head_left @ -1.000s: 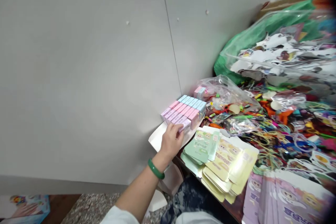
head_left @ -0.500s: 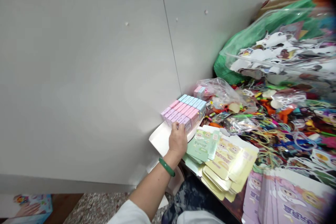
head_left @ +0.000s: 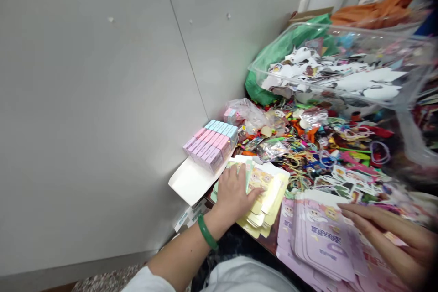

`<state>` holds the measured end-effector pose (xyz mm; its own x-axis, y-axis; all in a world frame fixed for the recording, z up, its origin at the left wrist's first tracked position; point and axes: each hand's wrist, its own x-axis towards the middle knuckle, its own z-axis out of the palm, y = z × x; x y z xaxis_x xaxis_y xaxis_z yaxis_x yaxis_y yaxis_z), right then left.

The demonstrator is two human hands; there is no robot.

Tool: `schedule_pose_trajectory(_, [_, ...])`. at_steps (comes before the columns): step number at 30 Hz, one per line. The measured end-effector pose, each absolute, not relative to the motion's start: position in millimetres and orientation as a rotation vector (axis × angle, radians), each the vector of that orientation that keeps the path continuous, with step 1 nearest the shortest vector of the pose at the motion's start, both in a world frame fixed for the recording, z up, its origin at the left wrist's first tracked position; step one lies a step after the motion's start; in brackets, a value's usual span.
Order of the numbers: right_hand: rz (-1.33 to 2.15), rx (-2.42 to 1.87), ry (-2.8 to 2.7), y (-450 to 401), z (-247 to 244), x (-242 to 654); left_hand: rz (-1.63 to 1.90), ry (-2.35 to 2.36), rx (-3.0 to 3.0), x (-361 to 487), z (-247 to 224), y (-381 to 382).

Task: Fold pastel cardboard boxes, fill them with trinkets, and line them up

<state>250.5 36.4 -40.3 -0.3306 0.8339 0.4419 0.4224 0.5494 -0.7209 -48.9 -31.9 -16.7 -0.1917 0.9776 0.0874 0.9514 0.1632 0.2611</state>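
My left hand (head_left: 234,198) lies palm down on a stack of pale yellow printed cards (head_left: 265,212), near the middle of the lower frame. The fingers are spread and relaxed, not clenched, and I can't see them gripping anything. A few green cards (head_left: 247,175) show at the top of the stack and along its left side. A green bangle (head_left: 206,232) circles my left wrist, and a white sleeve (head_left: 145,280) covers my arm higher up.

My right hand (head_left: 386,237) is open at the lower right of the frame, with its fingers (head_left: 356,214) stretched out toward a stack of lilac printed cards (head_left: 320,237). The fingertips are right at the stack's edge, though I can't tell whether they touch it.

Just left of the yellow cards, rows of small pink and blue boxes (head_left: 210,143) stand on a white card (head_left: 191,182) against the gray wall (head_left: 96,100). Beyond them lies a clear plastic bag (head_left: 246,114) and a colorful heap of elastic loops (head_left: 318,146). At the upper right, a clear plastic bin (head_left: 328,64) holds paper cutouts, with a green bag (head_left: 273,64) behind it.
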Motion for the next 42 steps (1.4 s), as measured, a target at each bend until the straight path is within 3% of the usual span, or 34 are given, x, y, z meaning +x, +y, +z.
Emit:
schedule_pose_trajectory(4, [0.657, -1.090, -2.011, 35, -19, 222, 0.322, 2.188, 2.011, -39, -22, -28])
schedule_pose_trajectory(9, [1.702, -1.237, -1.349, 29, 2, 159, 0.270, 2.228, 1.903, -50, -26, -27])
schedule_pose_trajectory(12, [1.905, -1.292, -1.009, 26, -1, 134, 0.299, 2.211, 1.894, -60, -29, -29])
schedule_pose_trajectory(26, [1.914, -1.406, -0.643, 23, -14, 120, 0.446, 2.090, 1.674, -66, -30, -29])
schedule_pose_trajectory(34, [1.894, -1.328, -0.843, 20, -9, 113, 0.594, 1.973, 1.643, -61, -28, -29])
schedule_pose_trajectory(39, [1.748, -1.354, -1.036, 29, -3, 124, 1.004, 1.813, 1.540, -58, -13, -26])
schedule_pose_trajectory(42, [1.680, -1.267, -1.115, 31, 10, 144, 1.154, 1.373, 1.221, -59, -2, -20])
